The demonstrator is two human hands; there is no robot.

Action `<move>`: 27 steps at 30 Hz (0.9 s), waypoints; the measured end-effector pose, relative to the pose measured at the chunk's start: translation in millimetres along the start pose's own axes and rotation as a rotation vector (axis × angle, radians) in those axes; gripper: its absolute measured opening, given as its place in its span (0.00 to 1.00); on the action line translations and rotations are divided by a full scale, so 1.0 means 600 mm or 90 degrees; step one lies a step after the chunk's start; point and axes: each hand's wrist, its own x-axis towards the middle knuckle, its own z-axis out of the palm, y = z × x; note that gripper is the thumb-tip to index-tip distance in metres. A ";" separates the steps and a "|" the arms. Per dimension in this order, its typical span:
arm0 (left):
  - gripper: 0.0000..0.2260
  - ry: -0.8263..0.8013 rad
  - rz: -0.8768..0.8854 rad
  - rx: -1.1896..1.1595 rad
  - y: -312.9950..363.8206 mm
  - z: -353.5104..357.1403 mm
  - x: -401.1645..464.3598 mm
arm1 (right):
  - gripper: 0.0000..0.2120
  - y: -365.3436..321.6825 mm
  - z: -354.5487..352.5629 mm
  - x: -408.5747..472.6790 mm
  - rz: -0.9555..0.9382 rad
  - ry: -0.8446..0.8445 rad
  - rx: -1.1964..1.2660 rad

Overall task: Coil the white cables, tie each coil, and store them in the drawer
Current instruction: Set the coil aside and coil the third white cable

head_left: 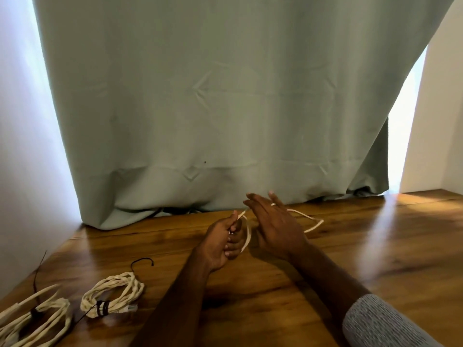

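- Over the bench [325, 271], mid-frame, a white cable [310, 219] runs between both hands.
- Left hand [223, 242] grips its loops, fingers curled.
- Right hand [271, 225] has straight fingers, cable draped across one.
- Two tied coils [112, 294] lie near left.

A pale green curtain [213, 96] hangs across the back of the scene, its creased hem bunching where it meets a glossy wooden counter [363, 259]. Bright daylight [398, 136] shows through the gap at the curtain's right edge, beside a white wall [446, 108], and throws a pale sheen on the counter's far right boards. A second white wall [22, 171] closes the left side, brightly lit along the curtain's left edge.
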 end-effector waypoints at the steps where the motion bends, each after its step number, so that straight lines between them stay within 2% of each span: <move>1: 0.20 -0.026 -0.010 -0.032 0.000 0.002 -0.001 | 0.28 -0.006 0.003 0.002 0.020 -0.004 0.046; 3: 0.20 -0.065 -0.031 -0.063 0.002 0.006 -0.004 | 0.22 -0.010 0.005 0.004 0.067 -0.012 0.139; 7: 0.22 -0.104 -0.090 -0.040 0.005 0.006 -0.014 | 0.10 0.007 0.002 0.003 0.083 0.017 0.298; 11: 0.21 -0.115 -0.119 -0.013 0.005 0.017 -0.016 | 0.09 0.015 -0.010 0.003 0.114 -0.060 0.390; 16: 0.25 -0.140 -0.149 0.012 0.003 0.021 -0.012 | 0.11 0.024 -0.004 0.002 0.112 -0.057 0.435; 18: 0.23 -0.142 -0.145 0.023 0.000 0.022 -0.013 | 0.10 0.025 -0.003 -0.002 0.130 -0.073 0.464; 20: 0.21 -0.155 -0.139 -0.008 -0.001 0.020 -0.013 | 0.07 0.027 -0.004 -0.002 0.147 -0.070 0.512; 24: 0.18 -0.196 -0.123 -0.086 0.006 0.023 -0.014 | 0.08 0.022 -0.011 0.000 0.180 -0.045 0.599; 27: 0.19 -0.201 -0.105 -0.121 0.009 0.022 -0.017 | 0.09 0.028 -0.013 -0.007 0.216 -0.047 0.601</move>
